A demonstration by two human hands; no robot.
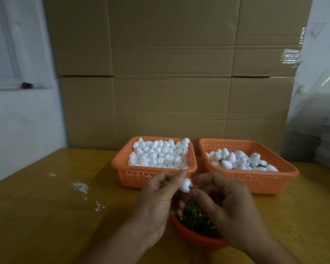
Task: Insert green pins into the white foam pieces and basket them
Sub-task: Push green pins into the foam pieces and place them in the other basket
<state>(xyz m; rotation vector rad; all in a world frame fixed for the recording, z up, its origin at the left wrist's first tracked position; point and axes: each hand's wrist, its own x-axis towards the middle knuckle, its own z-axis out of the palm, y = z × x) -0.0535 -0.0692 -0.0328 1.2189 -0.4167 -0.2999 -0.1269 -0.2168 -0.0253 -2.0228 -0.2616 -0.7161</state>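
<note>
Two hands meet over the desk [46, 216], close in front of the camera. The left hand [156, 202] holds a white foam piece [185, 185] pinched between its thumb and curled fingers [182, 175], the piece poking out past the fingertips toward the right hand. The right hand [225, 204] has its fingers curled too, thumb and forefinger pressed together right at the foam piece's end, where a dark green pin [190, 186] shows; how deep the pin sits cannot be told.

Just below the fingers of both hands stands an orange bowl [198, 241] holding a heap of green pins [196, 220]. Beyond the left fingers is an orange basket [141, 174] heaped with plain foam pieces. Beyond the right fingers, a second orange basket [265, 181] holds foam pieces with bits of green among them. Behind both baskets rise stacked cardboard boxes [170, 73].
</note>
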